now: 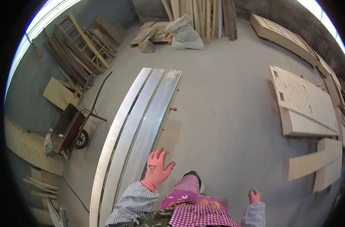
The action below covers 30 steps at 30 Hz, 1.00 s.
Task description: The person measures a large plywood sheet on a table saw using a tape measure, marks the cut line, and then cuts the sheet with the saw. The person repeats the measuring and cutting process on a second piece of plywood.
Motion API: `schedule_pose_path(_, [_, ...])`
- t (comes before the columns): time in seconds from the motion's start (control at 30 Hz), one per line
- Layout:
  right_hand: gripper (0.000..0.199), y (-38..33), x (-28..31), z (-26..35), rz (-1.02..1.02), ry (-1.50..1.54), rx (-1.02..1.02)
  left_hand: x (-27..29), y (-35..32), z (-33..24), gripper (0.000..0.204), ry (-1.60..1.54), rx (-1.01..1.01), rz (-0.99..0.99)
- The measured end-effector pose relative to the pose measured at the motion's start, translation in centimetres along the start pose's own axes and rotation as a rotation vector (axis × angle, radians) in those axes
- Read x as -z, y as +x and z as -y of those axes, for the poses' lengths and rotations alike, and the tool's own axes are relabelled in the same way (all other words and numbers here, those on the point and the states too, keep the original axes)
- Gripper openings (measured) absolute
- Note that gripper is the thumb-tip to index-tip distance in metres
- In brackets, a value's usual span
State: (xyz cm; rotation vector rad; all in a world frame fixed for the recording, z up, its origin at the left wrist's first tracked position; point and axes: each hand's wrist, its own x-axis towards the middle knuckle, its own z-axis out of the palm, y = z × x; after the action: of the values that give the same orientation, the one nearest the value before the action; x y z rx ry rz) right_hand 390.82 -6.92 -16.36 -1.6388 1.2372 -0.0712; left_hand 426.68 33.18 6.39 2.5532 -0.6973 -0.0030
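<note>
My left hand (157,169), in a pink glove with darker fingertips, is open beside the right edge of a long metal table (142,108). Its fingers are apart and hold nothing; whether it touches the edge I cannot tell. Long flat metal strips with narrow gaps between them make up the table top. A small red knob (175,109) sticks out from its right side. My right hand (254,196), gloved in pink too, hangs low at my right side, away from the table. Its fingers are curled in, with nothing visible in them.
A rusty wheelbarrow (68,126) stands to the left, near a wooden ladder (87,39) and leaning boards. White sacks (185,34) and a pallet (153,34) lie at the far wall. Stacked wooden panels (306,100) and loose boards (316,162) occupy the right.
</note>
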Motion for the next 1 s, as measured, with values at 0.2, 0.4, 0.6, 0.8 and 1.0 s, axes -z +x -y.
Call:
schedule_pose_path(0.2, [0.024,15.6,-5.5,23.9,0.197,-0.035,0.292,-3.6,14.9,3.8,0.054,0.096,0.169,-0.067])
schedule_pose_path(0.4, [0.023,30.8,-2.2,28.1,0.193,-0.006,0.013,-6.3,35.0,9.9,0.064,-0.047,0.5,-0.104])
schedule_pose_path(0.6, [0.022,38.5,1.7,22.6,0.153,0.128,-0.561,-8.0,50.1,18.7,0.069,-0.001,0.881,-0.316])
schedule_pose_path(0.8, [0.023,56.8,-6.2,36.0,0.238,-0.117,-0.569,-13.0,56.3,21.9,0.065,0.074,1.321,-0.411])
schedule_pose_path(1.0, [0.023,85.4,-11.7,62.3,0.268,-0.607,0.064,-13.2,60.3,21.9,0.062,0.118,1.413,-0.42])
